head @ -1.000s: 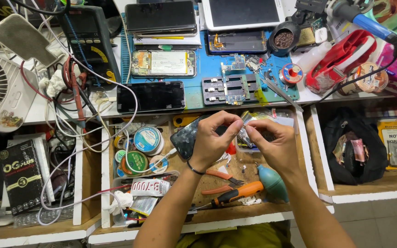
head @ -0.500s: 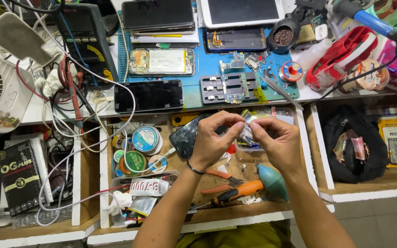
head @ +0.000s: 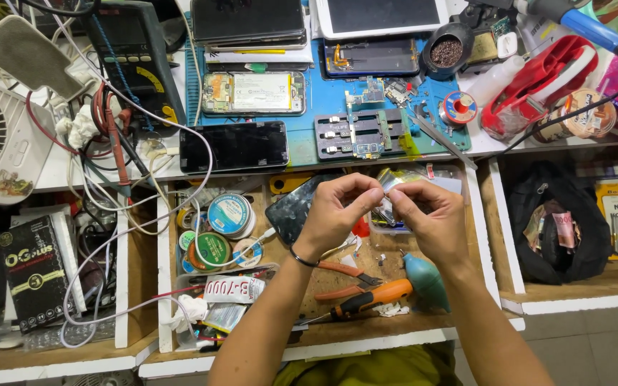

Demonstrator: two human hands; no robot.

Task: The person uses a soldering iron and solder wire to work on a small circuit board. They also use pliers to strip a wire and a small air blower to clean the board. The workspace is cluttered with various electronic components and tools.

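At centre frame, above an open drawer of tools, the left hand and right hand meet, fingertips pinching a tiny part too small to identify; any further handling would demand fine, steady control.
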